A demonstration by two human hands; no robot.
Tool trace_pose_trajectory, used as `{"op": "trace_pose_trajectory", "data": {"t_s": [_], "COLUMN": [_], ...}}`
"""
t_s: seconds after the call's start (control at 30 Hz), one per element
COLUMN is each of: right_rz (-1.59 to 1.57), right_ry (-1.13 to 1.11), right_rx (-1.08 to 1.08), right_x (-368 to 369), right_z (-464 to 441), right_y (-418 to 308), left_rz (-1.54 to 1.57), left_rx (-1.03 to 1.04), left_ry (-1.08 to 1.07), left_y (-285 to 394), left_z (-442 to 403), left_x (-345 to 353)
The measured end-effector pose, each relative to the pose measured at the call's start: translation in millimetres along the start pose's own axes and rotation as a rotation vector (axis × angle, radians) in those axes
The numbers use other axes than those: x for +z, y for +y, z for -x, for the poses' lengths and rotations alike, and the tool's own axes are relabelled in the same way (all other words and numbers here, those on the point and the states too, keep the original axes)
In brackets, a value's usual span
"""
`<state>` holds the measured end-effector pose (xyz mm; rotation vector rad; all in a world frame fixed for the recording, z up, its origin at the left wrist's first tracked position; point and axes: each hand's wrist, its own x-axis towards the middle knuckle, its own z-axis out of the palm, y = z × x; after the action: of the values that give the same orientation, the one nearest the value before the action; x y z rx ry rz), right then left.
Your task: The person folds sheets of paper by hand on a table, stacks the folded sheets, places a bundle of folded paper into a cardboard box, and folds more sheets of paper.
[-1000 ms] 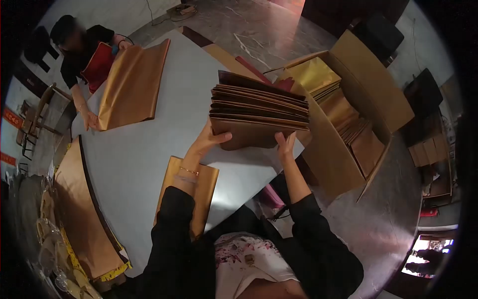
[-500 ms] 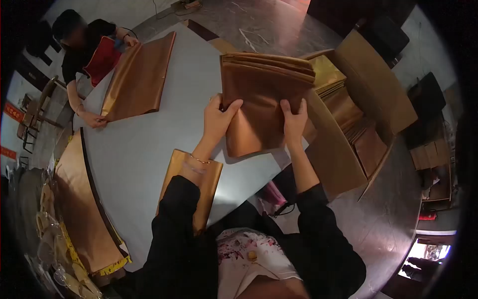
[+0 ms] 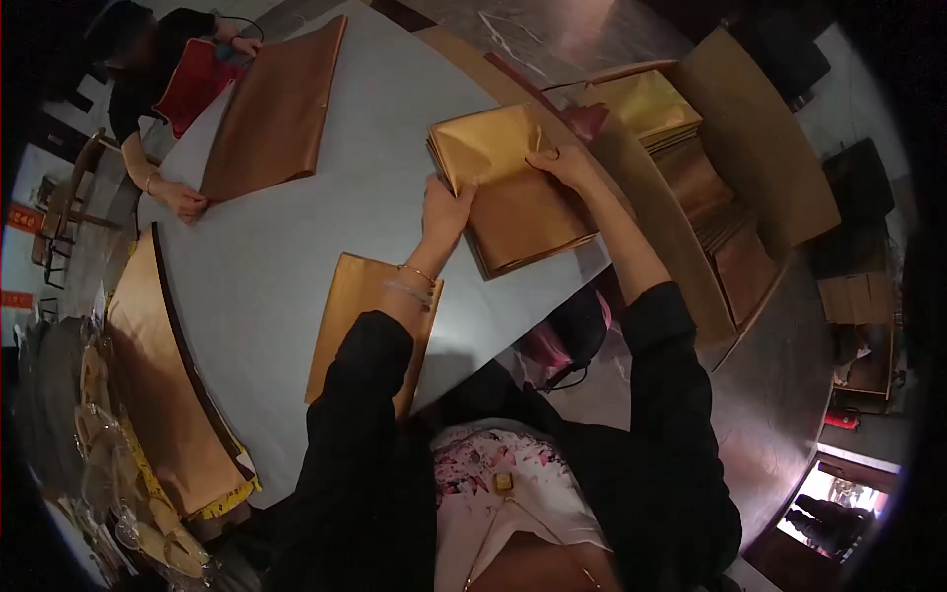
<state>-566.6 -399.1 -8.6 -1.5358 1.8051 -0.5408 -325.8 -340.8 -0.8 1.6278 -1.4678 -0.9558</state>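
A stack of folded, shiny golden-brown sheets [image 3: 533,212] is between my hands over the right side of the grey table; whether they are cloth or a leather-like material I cannot tell. My left hand [image 3: 449,207] grips the stack's left edge, thumb on top and fingers partly hidden. My right hand [image 3: 564,166] is closed on the upper right part, where a lighter gold layer lies folded over. Below my left forearm another folded golden sheet [image 3: 340,306] lies flat on the table, partly covered by my sleeve.
An open cardboard box [image 3: 656,212] at right holds several stacks of gold and brown folded sheets [image 3: 651,109]. Across the table [image 3: 256,296], a co-worker's hands [image 3: 181,199] hold a large brown sheet [image 3: 276,109]. A long tan piece [image 3: 168,385] runs along the left edge.
The stack has been lowered and tipped flatter toward the table, with a lighter gold face now showing. My right hand has moved up and left along it. The whole view has shifted slightly.
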Motion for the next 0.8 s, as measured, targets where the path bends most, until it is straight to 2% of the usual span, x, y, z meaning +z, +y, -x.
{"op": "trace_pose_trajectory", "data": {"t_s": [0.03, 0.07, 0.1, 0.17, 0.2, 0.27, 0.3, 0.33, 0.37, 0.43, 0.57, 0.63, 0.7, 0.77, 0.8], "right_rz": [-0.005, -0.039, -0.072, -0.038, -0.004, 0.025, 0.075, 0.127, 0.125, 0.186, 0.23, 0.464, 0.506, 0.696, 0.7], "right_ry": [-0.005, 0.04, 0.085, 0.034, 0.055, 0.075, 0.163, 0.252, 0.25, 0.148, 0.151, 0.329, 0.298, 0.482, 0.482], "right_rx": [0.011, -0.066, -0.142, -0.062, -0.013, 0.037, -0.003, -0.044, -0.04, 0.047, 0.025, -0.013, -0.05, -0.117, -0.13], "right_x": [0.9, 0.2, 0.3, 7.0, 9.4, 14.6, 13.7, 12.3, 9.8, 6.6, 14.8, 19.7, 21.3, 21.3, 23.1], "right_z": [3.2, 5.6, 11.6, -3.2, -4.1, -3.8, 3.4, 8.6, 12.6, 14.8, 12.3, 10.8, 15.3, 34.9, 30.1], "right_y": [0.5, 0.9, 0.1, 11.8, 12.3, 12.7, 6.0, 0.2, -6.2, -10.0, -10.5, -8.4, -18.2, -47.2, -51.5], "left_rz": [-0.035, -0.04, -0.175, -0.486, -0.49, -0.418, -0.487, -0.563, -0.637, -0.665, -0.69, -0.665, -0.695, -0.687, -0.712], "left_rx": [0.014, 0.006, 0.137, 0.393, 0.392, 0.713, 0.794, 0.838, 0.884, 0.859, 0.881, 0.861, 0.857, 0.853, 0.842], "left_ry": [-0.085, -0.096, 0.003, 0.148, 0.137, -0.032, -0.186, -0.19, -0.191, -0.196, -0.176, -0.186, -0.151, -0.184, -0.177], "left_y": [10.6, 6.5, 7.5, 8.8, 14.5, 20.8, 20.7, 15.5, 8.7, -0.9, -14.0, -15.3, -15.5, -14.3, -13.4], "left_z": [6.7, 9.1, 13.7, 26.8, 35.6, 44.2, 45.9, 48.6, 50.4, 48.1, 44.9, 45.7, 46.9, 45.8, 46.7], "left_x": [-7.0, -4.3, -3.2, -2.8, -3.3, -2.5, -1.7, 1.2, 5.4, 10.0, 12.7, 12.7, 13.5, 12.5, 12.7]}}
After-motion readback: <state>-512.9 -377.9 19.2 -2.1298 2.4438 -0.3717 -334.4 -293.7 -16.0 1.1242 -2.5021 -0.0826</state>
